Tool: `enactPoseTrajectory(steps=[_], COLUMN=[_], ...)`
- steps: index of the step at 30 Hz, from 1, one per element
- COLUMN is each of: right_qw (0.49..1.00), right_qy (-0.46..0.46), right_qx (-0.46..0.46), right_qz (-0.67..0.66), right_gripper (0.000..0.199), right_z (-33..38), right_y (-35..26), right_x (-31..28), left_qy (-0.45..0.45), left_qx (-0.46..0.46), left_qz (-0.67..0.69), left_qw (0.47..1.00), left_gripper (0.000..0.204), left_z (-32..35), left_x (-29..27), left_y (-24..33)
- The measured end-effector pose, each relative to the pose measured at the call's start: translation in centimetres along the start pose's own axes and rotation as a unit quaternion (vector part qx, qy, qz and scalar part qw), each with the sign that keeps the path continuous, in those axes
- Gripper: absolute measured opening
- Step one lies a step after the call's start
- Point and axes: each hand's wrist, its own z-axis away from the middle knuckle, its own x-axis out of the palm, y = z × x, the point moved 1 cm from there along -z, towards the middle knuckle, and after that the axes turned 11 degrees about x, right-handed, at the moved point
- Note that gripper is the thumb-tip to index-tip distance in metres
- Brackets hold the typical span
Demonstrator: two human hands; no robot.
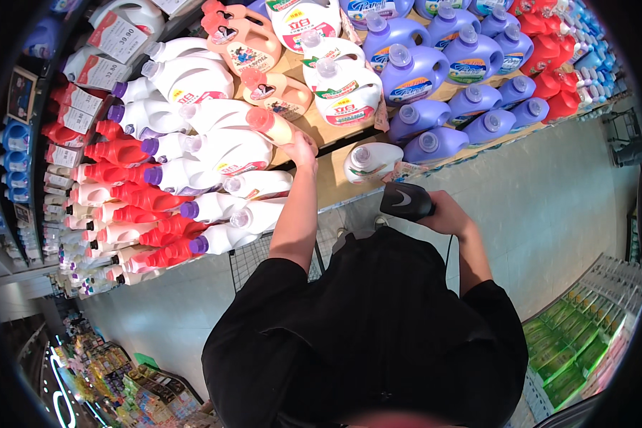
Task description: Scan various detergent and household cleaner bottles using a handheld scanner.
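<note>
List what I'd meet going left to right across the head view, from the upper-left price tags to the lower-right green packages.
Price tags → coral-capped bottle → left grip holding it → white bottle at the front edge → black handheld device → right grip holding that → green packages.

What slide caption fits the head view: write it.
Left hand holding a coral-capped peach plastic bottle, right hand gripping a black blunt-ended handheld device, near handled purple plastic jugs.
</note>
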Motion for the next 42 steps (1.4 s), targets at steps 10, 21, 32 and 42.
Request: enactPoseTrajectory(steps=[10, 21, 32, 42], right_qw=[1.0, 0.999, 0.996, 0.998], right_qy=[-0.003, -0.011, -0.031, -0.011], right_qx=[-0.014, -0.052, -0.073, -0.066], right_qz=[-0.011, 0.004, 0.039, 0.001], right_gripper=[0.036, 0.037, 0.039, 0.034], right_z=[0.3, -1.1, -1.1, -0.6], right_y=[0.4, 0.6, -0.8, 0.4], right_x=[-0.1, 1.5, 3.0, 3.5], left_qy=[-0.142, -0.358, -0.468, -0.407], left_qx=[-0.168, 0.151, 0.258, 0.267], left_qz=[-0.194, -0.566, -0.653, -0.629], left_qw=[0.956, 0.727, 0.537, 0.607], left_gripper=[0.021, 0.042, 0.044, 0.04], left_z=[0.1, -0.6, -8.6, -8.5], left_x=[-3.6, -1.2, 1.2, 0.8], left_y=[4.3, 23.2, 23.6, 21.7])
